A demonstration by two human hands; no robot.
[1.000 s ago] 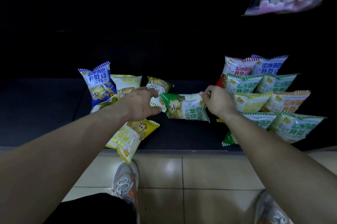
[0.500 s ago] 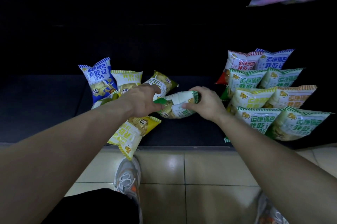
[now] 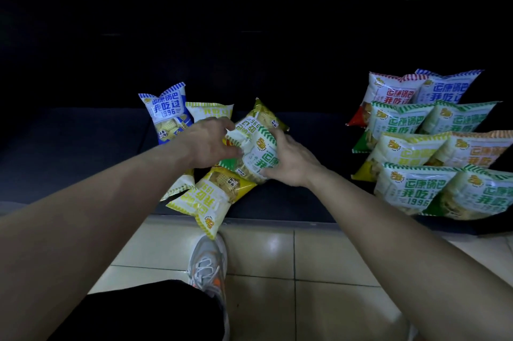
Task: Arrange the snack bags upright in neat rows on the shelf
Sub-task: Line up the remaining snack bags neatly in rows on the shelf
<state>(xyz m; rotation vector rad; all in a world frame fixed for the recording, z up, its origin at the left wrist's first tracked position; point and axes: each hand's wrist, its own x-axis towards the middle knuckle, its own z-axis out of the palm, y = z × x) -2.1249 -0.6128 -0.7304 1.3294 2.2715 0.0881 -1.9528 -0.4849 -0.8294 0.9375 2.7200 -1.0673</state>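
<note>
A left hand (image 3: 208, 143) and right hand (image 3: 291, 160) clasp a green-and-white foil snack bag (image 3: 256, 159), top tilted away, mid-way along the dark shelf (image 3: 69, 160); the neat rows of standing bags (image 3: 410, 193) lie toward its right end, nearer the right hand.

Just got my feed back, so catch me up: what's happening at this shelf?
A person holds a green snack bag with the left hand and right hand over the middle of the dark shelf. On the right, sorted bags stand in neat rows. On the left, a loose pile lies: a blue bag stands, and a yellow bag hangs over the shelf edge.
</note>
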